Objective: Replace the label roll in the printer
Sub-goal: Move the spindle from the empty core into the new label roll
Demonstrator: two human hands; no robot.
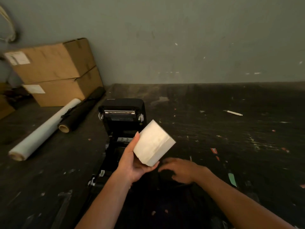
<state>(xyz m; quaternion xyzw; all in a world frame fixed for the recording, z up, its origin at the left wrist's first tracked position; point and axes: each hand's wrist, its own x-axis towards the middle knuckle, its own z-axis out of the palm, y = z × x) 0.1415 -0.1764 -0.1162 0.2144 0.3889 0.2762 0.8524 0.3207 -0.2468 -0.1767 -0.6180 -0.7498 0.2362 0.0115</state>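
Label roll (153,142) sits in the left hand's (133,164) closed grip above the open printer (123,116); right hand (179,169), empty and spread, lies at four o'clock. Next, I judge: seat it in the bay.

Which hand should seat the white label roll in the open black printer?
Left, probably. The left hand already grips the white label roll right above the open black printer. The right hand is empty, low beside the bay, blurred, better suited to steadying.
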